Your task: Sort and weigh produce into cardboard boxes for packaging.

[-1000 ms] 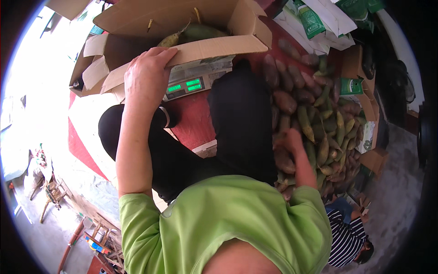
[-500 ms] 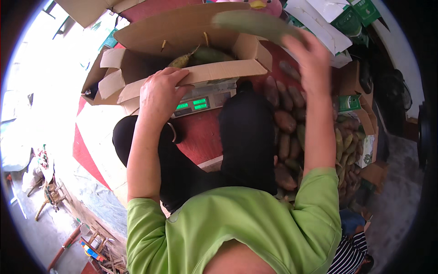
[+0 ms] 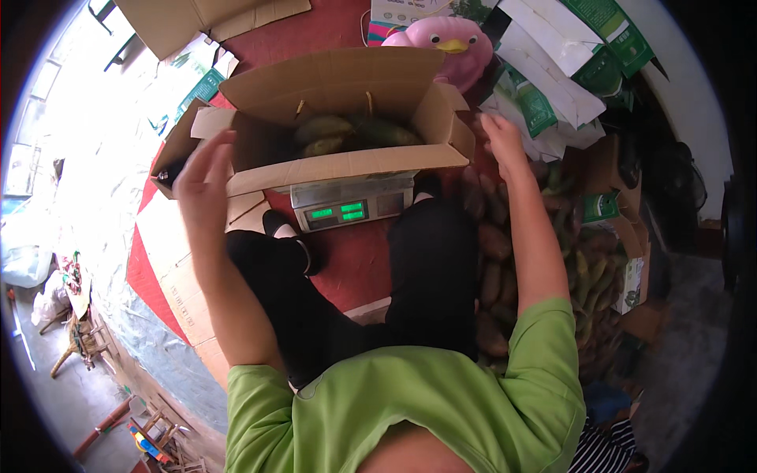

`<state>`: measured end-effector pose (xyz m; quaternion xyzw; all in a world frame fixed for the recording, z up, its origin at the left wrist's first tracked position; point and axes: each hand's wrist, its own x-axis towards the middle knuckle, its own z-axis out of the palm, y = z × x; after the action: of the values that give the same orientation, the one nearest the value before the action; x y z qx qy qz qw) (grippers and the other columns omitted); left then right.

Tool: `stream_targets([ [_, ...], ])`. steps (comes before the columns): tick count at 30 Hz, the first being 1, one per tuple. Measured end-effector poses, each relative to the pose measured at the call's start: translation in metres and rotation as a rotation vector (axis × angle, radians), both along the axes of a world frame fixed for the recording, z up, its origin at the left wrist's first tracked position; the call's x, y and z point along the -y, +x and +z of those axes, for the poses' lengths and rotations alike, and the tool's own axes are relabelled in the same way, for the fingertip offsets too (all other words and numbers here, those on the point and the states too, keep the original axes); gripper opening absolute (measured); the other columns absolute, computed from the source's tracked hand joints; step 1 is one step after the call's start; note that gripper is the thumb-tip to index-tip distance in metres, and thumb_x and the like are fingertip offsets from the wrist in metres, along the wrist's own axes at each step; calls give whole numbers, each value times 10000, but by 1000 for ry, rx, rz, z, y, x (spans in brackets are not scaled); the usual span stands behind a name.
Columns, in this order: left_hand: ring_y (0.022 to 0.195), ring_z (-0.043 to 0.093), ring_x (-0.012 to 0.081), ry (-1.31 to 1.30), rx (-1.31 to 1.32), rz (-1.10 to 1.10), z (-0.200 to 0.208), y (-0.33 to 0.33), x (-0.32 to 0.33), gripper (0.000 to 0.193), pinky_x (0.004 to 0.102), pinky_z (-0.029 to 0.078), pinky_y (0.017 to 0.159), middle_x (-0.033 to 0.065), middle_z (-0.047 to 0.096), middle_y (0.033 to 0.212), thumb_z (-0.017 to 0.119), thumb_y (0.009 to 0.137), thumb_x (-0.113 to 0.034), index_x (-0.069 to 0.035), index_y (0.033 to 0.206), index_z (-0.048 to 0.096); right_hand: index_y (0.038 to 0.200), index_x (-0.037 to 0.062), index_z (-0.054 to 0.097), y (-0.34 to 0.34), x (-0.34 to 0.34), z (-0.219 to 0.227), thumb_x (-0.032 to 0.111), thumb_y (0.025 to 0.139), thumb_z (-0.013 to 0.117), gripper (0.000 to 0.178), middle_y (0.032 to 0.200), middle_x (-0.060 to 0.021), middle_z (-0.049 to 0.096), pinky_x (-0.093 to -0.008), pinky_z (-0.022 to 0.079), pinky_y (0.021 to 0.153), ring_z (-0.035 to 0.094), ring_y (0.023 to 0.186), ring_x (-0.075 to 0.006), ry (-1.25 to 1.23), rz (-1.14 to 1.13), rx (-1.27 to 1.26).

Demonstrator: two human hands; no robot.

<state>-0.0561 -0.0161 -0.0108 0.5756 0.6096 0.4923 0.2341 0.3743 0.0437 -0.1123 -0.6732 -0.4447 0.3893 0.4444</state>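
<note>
An open cardboard box [image 3: 339,166] sits on a digital scale [image 3: 341,213] with a lit green display. Several long green vegetables, perhaps gourds [image 3: 325,127], lie inside it. My left hand [image 3: 203,177], smeared by motion, is raised by the box's left end with fingers stretched out, holding nothing I can see. Just off the opposite end, my right hand [image 3: 503,146] hangs with its fingers partly bent and apart. No vegetable shows in it. Whether either hand touches the cardboard, I cannot tell.
On the right, a heap of long brown and green vegetables [image 3: 494,243] runs beside my leg, with another open carton [image 3: 631,244] beyond. A pink duck-faced object [image 3: 451,51] and white-green folded cartons [image 3: 544,47] stand behind. Flattened cardboard [image 3: 185,276] covers the left floor.
The long green vegetable has left my right hand, which has come lower, beside the box. My left hand has let go of the front flap and moved left. More vegetables show inside.
</note>
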Motion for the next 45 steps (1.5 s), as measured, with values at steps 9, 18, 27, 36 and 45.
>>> stream_targets([
  [9, 1184, 486, 226, 11, 543, 483, -43, -112, -4, 466, 438, 390, 970, 102, 558, 1231, 507, 945, -357, -39, 1284, 464, 1190, 93, 570, 22, -18, -55, 469, 881, 573, 486, 1083, -36, 618, -340, 431, 821, 562, 966, -151, -184, 41, -354],
  [18, 1228, 440, 202, 147, 346, 403, -50, -55, 6, 380, 382, 338, 1026, 88, 516, 1284, 464, 974, -295, -44, 1255, 508, 1101, 26, 611, 21, -54, -32, 377, 782, 712, 485, 1050, -119, 612, -342, 440, 828, 570, 939, -247, 184, -145, 177],
  [27, 982, 553, 214, 73, -948, -439, -9, 55, 1, 289, 463, 306, 1035, 12, 588, 900, 734, 641, -172, -148, 923, 674, 987, 108, 665, -101, -99, 87, 305, 669, 763, 387, 950, -115, 632, -407, 466, 788, 584, 940, -306, 632, 471, 1002],
  [36, 791, 571, 233, 110, -1041, -378, -7, 32, 1, 57, 370, 451, 738, 50, 508, 729, 601, 702, -122, -120, 750, 629, 769, 135, 690, -138, -113, 116, 265, 734, 686, 135, 833, -48, 651, -431, 484, 715, 622, 877, -249, 604, 758, 1258],
  [45, 757, 563, 274, -26, -787, 3, 15, -65, 77, 46, 397, 424, 697, 66, 532, 716, 660, 752, -153, -112, 772, 654, 757, 147, 670, -293, -90, 150, 177, 722, 569, 111, 815, -7, 630, -399, 470, 674, 616, 857, -212, 921, 825, 1318],
])
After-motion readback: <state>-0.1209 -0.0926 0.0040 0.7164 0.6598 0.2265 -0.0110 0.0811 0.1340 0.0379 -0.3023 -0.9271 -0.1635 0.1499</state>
